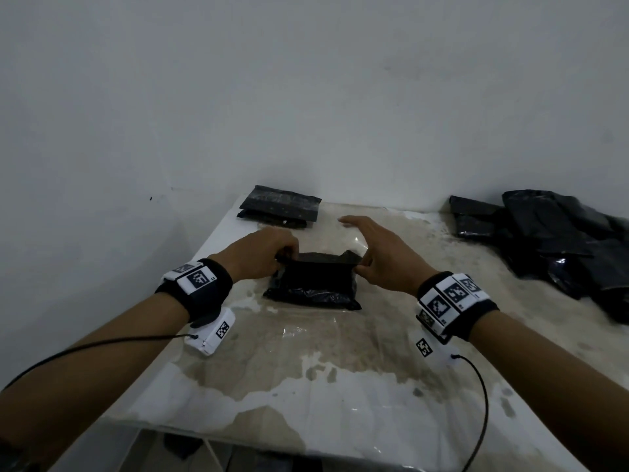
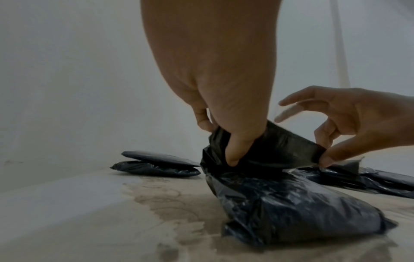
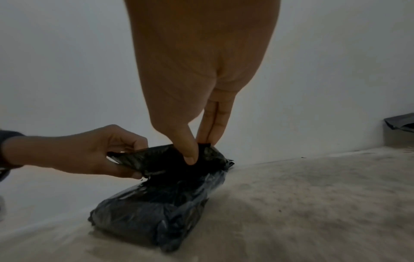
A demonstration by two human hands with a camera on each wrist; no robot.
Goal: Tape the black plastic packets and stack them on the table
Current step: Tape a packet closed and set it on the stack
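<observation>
At the far left of the stained white table (image 1: 340,386), against the wall, lies a stack of two flat black plastic packets (image 1: 279,206); nearer, at the middle, sits the bulging black plastic packet (image 1: 315,284) being worked on, its top flap (image 2: 275,141) raised. The left hand (image 1: 262,252) pinches the flap's left end between thumb and curled fingers; the right hand (image 1: 381,257) pinches the right corner with thumb and forefinger, its other fingers spread free. Far right lies a loose heap of crumpled black plastic packets (image 1: 558,240). To do this well, I judge, pull the flap taut and level, fold it flat over the body, and keep both corners even, so tape can lie without wrinkles; no tape roll is visible.
</observation>
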